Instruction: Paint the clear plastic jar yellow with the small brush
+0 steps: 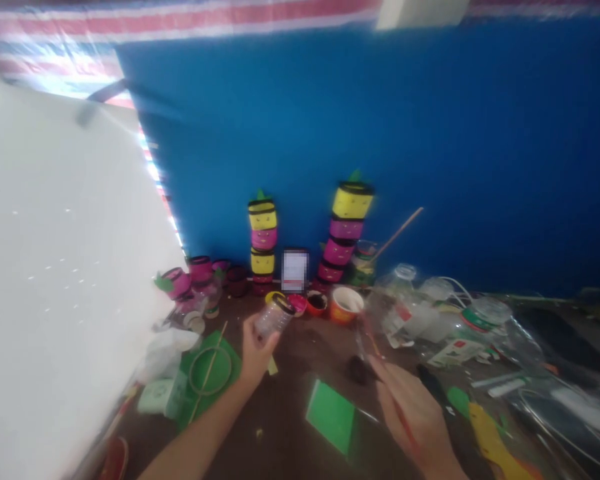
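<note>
My left hand is closed around a clear plastic cup, apparently a cut bottle piece, with a dark rim. The cup is tilted above the table in front of several small paint pots. My right hand grips a thin paintbrush with a reddish handle; motion blurs its tip. Close beyond the brush stands a white-and-orange paper cup. To its left are a pot of dark paint and a pot of pink paint. A yellow pot is partly hidden behind the plastic cup.
Two stacks of painted cups with faces, the left stack and right stack, stand by the blue backdrop. Cut plastic bottles crowd the right. Green paper lies between my arms; a ring lies left.
</note>
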Motion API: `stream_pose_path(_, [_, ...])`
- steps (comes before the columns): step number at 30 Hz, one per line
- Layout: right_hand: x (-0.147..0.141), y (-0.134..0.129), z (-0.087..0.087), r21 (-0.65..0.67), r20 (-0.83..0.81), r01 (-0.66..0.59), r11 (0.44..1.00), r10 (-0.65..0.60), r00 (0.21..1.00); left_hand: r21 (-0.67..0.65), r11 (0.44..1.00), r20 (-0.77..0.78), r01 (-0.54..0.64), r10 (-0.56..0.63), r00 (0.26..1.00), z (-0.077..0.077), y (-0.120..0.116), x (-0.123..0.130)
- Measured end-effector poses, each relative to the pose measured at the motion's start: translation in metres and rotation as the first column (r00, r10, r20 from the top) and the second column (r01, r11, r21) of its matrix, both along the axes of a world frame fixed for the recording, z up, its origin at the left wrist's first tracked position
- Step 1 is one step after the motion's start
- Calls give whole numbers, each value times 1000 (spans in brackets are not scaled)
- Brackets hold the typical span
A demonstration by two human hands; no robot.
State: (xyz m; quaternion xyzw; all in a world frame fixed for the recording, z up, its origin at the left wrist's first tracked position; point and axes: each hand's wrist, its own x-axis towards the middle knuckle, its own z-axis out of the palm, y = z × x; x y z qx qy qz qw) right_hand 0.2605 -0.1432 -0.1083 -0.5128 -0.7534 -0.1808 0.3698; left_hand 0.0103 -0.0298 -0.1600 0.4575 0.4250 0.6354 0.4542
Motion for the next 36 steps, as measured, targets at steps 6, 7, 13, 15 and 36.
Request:
stream_pose_path(6, [-4, 2, -9, -14, -59, 33, 999, -34, 998, 2, 1000, 0, 11, -11, 1000, 1, 0, 0])
stream_pose_path(7, [-5, 2, -11, 9, -93, 62, 998, -61, 994, 5, 1000, 0, 16, -16, 1000, 0, 0, 0])
stream_pose_path(13, [-6, 2, -18, 95, -51, 99, 991, -94, 994, 17, 999, -2, 35, -34, 999, -2, 3, 1])
stream_pose_path(15, [-4, 2, -22, 83, -42, 136, 987, -133, 990, 12, 1000, -10, 26, -26, 1000, -2, 3, 2])
stream_pose_path(36, [-9, 4, -35, 115, -38, 33, 993, -29, 999, 3, 1000, -40, 5, -5, 999, -3, 5, 3])
